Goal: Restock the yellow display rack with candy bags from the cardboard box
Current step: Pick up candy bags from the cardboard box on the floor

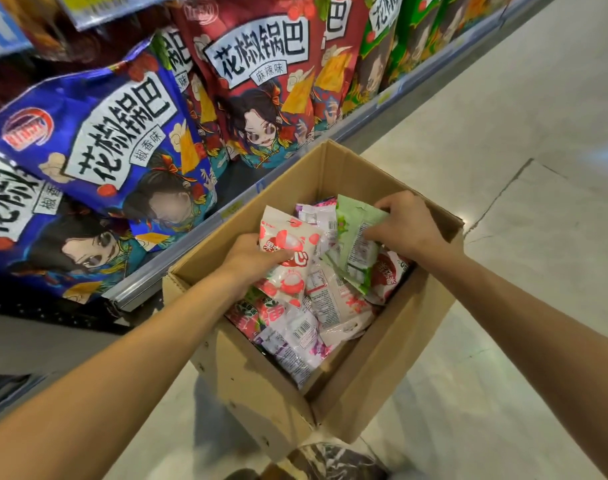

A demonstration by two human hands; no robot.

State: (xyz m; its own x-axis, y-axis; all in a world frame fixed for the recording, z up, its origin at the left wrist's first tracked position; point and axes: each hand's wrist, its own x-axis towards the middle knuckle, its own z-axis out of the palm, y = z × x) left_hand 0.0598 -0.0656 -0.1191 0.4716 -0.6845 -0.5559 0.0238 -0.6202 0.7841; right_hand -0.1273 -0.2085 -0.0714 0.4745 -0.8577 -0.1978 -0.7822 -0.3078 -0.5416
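Both hands are down in the cardboard box (261,375): plain brown corrugated card, top flaps open, pale smooth floor (503,150) spreading out past it. The left hand (250,259), by the box's shelf-side wall, has its fingers (278,257) curled round a white-and-pink candy bag (288,237). It's a flat, glossy, crinkly pouch printed with lychees, tipped up above the heap. The right hand (408,225), over at the box's far corner, is pinching a pale green bag (354,233) near its top. The back panel of small print faces up and the film is bent and wrinkled.

Under them, inside the box, more soft plastic pouches lie jumbled and overlapping. There's a purple-and-white bag (295,344) with a barcode toward the near wall, and a red-and-white bag (387,275) tucked beneath the green one.

Just beyond the box, a shelf with a metal rail (364,124) along its edge carries tall shiny snack bags standing in a row, blue (105,133), red (261,81) and green (409,36).
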